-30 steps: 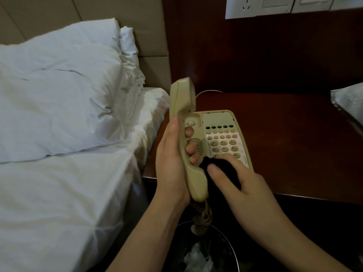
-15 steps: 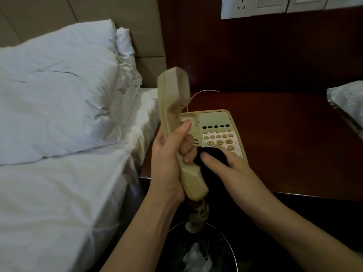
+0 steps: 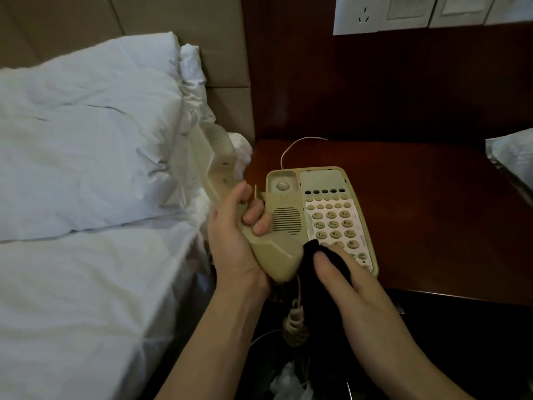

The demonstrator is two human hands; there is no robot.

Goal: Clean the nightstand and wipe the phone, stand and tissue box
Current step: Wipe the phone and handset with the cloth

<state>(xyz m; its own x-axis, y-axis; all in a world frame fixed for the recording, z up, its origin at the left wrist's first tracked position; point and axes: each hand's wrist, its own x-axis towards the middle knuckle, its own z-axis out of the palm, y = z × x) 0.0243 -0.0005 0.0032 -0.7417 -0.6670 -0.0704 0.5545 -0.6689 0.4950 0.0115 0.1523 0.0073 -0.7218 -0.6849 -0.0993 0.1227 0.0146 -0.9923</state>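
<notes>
Nearest me, a dark waste bin (image 3: pixel 288 368) sits at the bottom edge, cut off, with crumpled white paper inside; its depth is lost in shadow. Above it hangs the coiled cord (image 3: pixel 294 327). My left hand (image 3: pixel 236 243) has its fingers curled round the cream handset (image 3: pixel 230 203), lifted clear and tilted toward the bed (image 3: pixel 72 284). My right hand (image 3: pixel 354 281) pinches a black cloth (image 3: pixel 313 264) against the handset's lower end; the cloth covers the bottom keys. The phone base (image 3: pixel 323 203) rests on the dark wooden surface (image 3: pixel 432 212), near its front left corner. A silvery-white object (image 3: pixel 513 160) at the right is cropped; I cannot identify it. Far back: pillow (image 3: pixel 86 125), padded headboard (image 3: pixel 202 39), wall sockets (image 3: pixel 403 13).
</notes>
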